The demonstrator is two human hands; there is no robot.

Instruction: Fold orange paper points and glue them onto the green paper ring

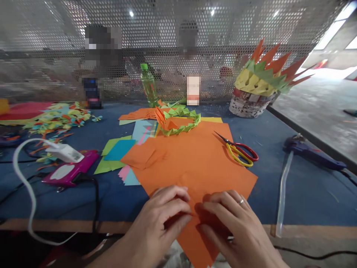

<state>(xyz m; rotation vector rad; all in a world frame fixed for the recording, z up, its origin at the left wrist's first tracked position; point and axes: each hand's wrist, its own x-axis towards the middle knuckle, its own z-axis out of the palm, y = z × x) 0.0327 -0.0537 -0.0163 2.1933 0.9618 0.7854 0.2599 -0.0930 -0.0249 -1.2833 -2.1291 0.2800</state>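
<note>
Both hands meet at the near edge of the table over a small folded piece of orange paper (195,208). My left hand (164,219) pinches its left side with curled fingers. My right hand (231,223), a ring on one finger, presses down on its right side with bent fingers. The piece lies on top of large orange sheets (200,160) spread across the blue table (301,190). Much of the small piece is hidden under my fingers.
Red-and-yellow scissors (241,150) lie right of the sheets, a blue glue gun (312,152) farther right. A pink device (69,171) with a white plug and cables sits left. Green folded paper chain (181,123), green bottle (148,85), paper-crowned basket (259,89), paper scraps (58,117) and mesh screen behind.
</note>
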